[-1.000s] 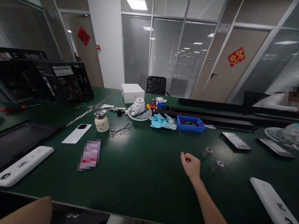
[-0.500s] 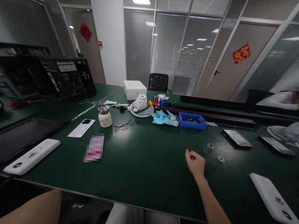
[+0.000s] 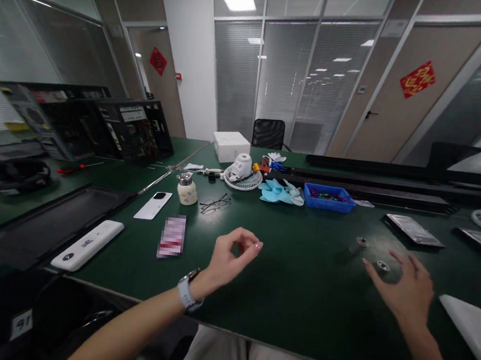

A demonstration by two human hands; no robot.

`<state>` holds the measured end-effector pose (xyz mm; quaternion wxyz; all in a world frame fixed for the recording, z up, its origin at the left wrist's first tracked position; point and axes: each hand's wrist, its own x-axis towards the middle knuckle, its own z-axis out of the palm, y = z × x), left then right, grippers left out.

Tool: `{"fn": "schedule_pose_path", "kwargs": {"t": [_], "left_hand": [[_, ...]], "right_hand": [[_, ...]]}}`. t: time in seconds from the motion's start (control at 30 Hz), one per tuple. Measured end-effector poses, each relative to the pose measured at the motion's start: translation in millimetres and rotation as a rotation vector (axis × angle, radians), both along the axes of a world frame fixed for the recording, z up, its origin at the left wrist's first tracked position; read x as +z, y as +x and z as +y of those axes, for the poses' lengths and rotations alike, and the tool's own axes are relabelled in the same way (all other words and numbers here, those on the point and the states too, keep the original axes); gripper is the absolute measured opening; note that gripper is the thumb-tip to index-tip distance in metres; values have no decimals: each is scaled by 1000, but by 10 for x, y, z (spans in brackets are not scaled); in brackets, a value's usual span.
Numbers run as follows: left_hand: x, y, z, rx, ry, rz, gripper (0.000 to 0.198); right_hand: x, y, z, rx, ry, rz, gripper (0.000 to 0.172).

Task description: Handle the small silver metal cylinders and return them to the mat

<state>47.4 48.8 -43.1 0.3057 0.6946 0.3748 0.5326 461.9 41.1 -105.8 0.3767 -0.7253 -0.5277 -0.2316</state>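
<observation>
My left hand (image 3: 232, 255), with a watch (image 3: 189, 290) on its wrist, is held over the middle of the green table (image 3: 292, 300). Its thumb and fingertips meet in a pinch; whether anything small is between them cannot be made out. Farther right, my right hand (image 3: 409, 289) has thumb and fingers spread apart, close to the nearer of two small metal cylinders. That cylinder (image 3: 382, 266) shows between the thumb and fingers, partly hidden; contact cannot be made out. The other small metal cylinder (image 3: 361, 242) stands upright just behind it, to the left.
Farther back lie light-blue fan blades (image 3: 280, 191), a blue tray (image 3: 328, 198) of small parts, and a white fan housing (image 3: 241, 171). Hard drives (image 3: 414, 230) lie at right. Left are glasses (image 3: 215, 203), a cream bottle (image 3: 186, 190), a phone (image 3: 153, 206) and a white power bank (image 3: 87, 245).
My left hand has come up over the table from below the edge. My right hand has opened from a closed shape and moved right to the nearer cylinder. The view has turned left.
</observation>
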Motion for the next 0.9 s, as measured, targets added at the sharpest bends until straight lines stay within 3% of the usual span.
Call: {"fn": "schedule_pose_path", "kwargs": {"t": [0.13,0.27,0.43,0.6,0.7,0.9], "left_hand": [[-225,104,541,129,-93,96,33],[-486,206,944,271,-253,-63,39],[-749,222,1070,270,-338,-154,41],[-864,189,1108,209,-348,-146,39],[-876,194,1111,192,-350,-131,40],[-899,211,1108,150,-351,-110,39]], "right_hand": [[-305,236,12,75,-282,152,87],[-468,261,77,89,-268,307,81],[-490,294,119,93,-191,440,67],[-468,291,64,65,-160,481,58],[-310,50,113,140,-150,526,56],[37,-1096,635,771,-279,668,44]]}}
